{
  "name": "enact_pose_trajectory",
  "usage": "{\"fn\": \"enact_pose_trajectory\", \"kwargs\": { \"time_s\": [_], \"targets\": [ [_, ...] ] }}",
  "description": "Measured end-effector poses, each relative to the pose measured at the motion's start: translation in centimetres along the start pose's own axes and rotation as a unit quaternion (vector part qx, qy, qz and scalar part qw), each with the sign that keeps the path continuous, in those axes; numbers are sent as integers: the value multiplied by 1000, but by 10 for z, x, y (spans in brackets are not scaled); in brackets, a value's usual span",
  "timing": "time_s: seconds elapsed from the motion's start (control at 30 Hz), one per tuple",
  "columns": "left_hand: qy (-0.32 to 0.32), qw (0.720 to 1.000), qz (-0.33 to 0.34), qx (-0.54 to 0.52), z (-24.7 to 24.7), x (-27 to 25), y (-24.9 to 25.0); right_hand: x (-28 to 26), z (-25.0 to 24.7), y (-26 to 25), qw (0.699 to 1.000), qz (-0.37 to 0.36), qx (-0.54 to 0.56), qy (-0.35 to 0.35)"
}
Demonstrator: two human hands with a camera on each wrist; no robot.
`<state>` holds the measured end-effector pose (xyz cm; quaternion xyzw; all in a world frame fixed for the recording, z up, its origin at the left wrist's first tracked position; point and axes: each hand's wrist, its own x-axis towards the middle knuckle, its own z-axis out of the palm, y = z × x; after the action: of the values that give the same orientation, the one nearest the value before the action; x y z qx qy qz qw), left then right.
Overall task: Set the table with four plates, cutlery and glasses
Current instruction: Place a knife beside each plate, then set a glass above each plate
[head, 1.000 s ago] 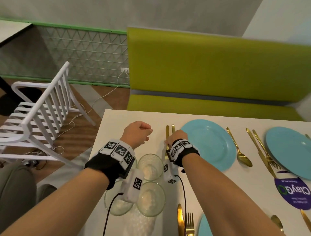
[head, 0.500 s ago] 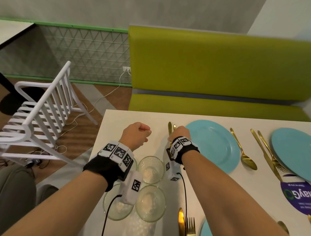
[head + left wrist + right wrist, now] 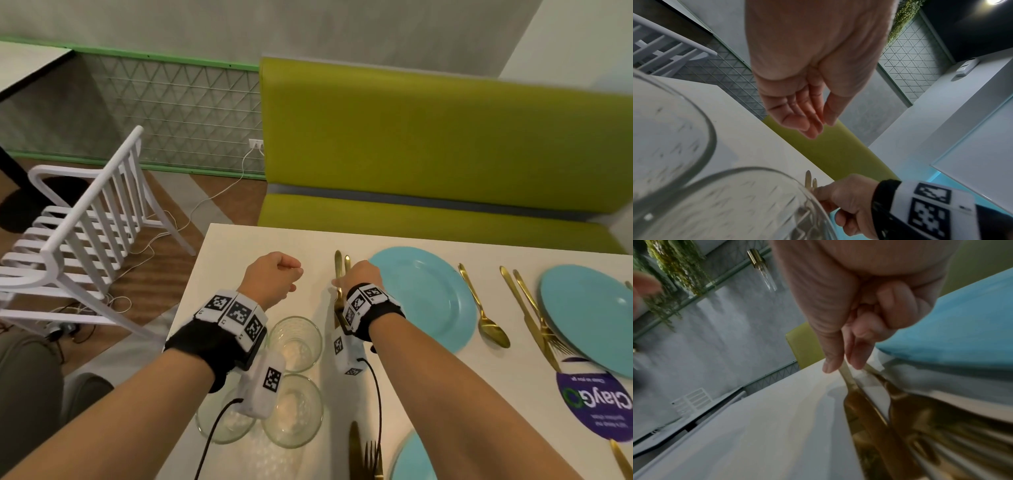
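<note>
- Right hand [image 3: 359, 275] pinched gold knife [image 3: 863, 404] handle between thumb and fingers, centre frame, just left of blue plate [image 3: 424, 298].
- Left hand [image 3: 270, 277] loosely curled, holding nothing, above glasses [image 3: 294, 339].

Bare surface [image 3: 239, 260] lies open at the far left corner, while three glasses [image 3: 295, 339] crowd the near left, a gold knife and fork [image 3: 338, 270] line the teal plate [image 3: 424, 298], and the green bench [image 3: 428, 137] walls the far edge.

Knife [image 3: 338, 270] and fork [image 3: 347, 263] left of plate [image 3: 424, 298]; glasses [image 3: 295, 342] nearer.
</note>
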<state>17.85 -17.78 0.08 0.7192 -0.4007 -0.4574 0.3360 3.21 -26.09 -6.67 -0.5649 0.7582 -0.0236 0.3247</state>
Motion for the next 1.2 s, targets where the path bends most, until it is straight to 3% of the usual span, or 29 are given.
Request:
{"fn": "enact_pose_trajectory", "kwargs": {
  "time_s": [0.33,0.7,0.87,1.0,1.1,1.2],
  "targets": [
    [-13,998,45,-32,28,-48,15,-65,-27,28,996,-29,-77,-24],
    [-94,991,94,19,44,-158,-22,-190,-19,104,998,31,23,-40],
    [-172,978,41,113,42,-190,-64,-229,10,116,998,35,-19,-41],
    [-257,940,-47,219,31,-204,-99,-247,30,115,998,28,-9,-50],
    [-230,929,-119,263,13,-200,-129,-252,39,111,998,24,-1,-50],
    [-161,916,-134,344,-14,-187,-145,-249,51,108,996,16,62,-59]
  ]
}}
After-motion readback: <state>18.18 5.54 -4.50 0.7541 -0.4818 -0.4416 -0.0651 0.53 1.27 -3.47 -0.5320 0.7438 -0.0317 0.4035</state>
